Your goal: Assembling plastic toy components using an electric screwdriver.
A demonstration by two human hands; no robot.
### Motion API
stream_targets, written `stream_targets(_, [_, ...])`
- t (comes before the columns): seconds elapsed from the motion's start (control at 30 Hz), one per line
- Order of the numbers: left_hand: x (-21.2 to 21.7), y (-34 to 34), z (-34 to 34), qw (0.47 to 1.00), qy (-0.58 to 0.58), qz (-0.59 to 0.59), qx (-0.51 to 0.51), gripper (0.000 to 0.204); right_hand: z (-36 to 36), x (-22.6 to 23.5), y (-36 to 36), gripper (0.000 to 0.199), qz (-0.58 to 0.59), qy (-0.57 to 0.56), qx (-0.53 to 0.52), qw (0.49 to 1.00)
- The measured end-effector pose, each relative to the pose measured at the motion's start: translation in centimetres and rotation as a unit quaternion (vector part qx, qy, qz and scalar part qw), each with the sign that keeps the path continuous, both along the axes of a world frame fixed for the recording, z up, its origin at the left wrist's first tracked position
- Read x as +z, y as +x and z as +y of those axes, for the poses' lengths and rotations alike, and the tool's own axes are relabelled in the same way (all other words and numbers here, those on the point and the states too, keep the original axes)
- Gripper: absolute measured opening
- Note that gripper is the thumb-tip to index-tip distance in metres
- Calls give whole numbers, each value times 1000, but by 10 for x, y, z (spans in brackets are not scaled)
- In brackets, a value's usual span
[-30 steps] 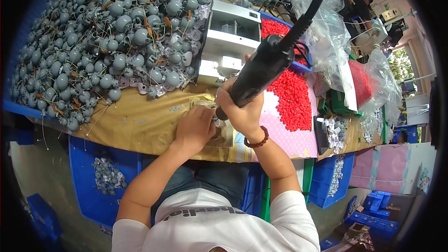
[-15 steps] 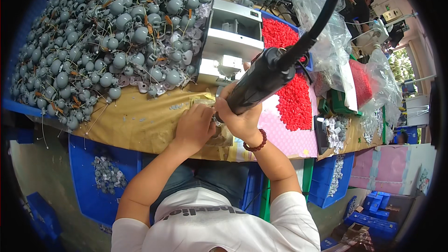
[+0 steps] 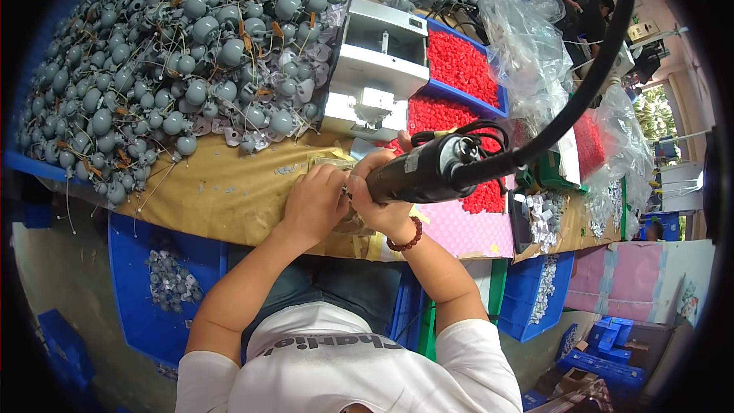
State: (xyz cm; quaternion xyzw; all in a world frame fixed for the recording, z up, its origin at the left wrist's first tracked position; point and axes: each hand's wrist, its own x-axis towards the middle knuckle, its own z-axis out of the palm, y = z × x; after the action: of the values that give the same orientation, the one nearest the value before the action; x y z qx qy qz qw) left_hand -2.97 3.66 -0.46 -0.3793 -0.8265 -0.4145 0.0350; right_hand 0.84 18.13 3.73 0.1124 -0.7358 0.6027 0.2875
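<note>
My right hand [image 3: 380, 206] grips a black electric screwdriver [image 3: 428, 172] that lies almost level, its tip pointing left toward my left hand. A thick black hose [image 3: 589, 84] curves up from the tool's rear to the top right. My left hand [image 3: 315, 200] is closed over a small part at the front of the brown cardboard-covered bench [image 3: 222, 191]; the part itself is hidden by my fingers. A bead bracelet [image 3: 405, 241] sits on my right wrist.
A big heap of grey round parts with wires [image 3: 176, 53] fills the bench's left and back. A white metal fixture [image 3: 375, 69] stands behind my hands. Blue trays of red pieces [image 3: 459, 69], clear plastic bags [image 3: 527, 46], and blue bins [image 3: 164, 283] under the bench surround me.
The screwdriver has swung down from a steep slant to nearly level, its rear end dropping to the right. Both hands stay at the same spot on the bench.
</note>
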Motion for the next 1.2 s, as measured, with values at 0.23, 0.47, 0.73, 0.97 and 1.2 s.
stream_targets(0.23, [0, -1, 0, 1000, 9, -18, -1, 35, 1, 13, -3, 17, -16, -21, -27, 999])
stream_targets(0.47, [8, 2, -4, 999, -29, -35, 11, 42, 34, 20, -18, 24, -97, -148, -138, 975])
stream_targets(0.73, [2, 10, -7, 1000, 7, 15, -8, 38, 81, -43, -1, 46, -25, 110, -308, 945])
stream_targets(0.97, [2, 10, -8, 1000, 1, 4, -19, 38, 24, -41, 13, 15, -214, 60, -69, 973])
stream_targets(1.2, [3, 9, -5, 1000, -2, 3, -16, 38, 8, -47, -12, 11, -210, -3, -167, 963])
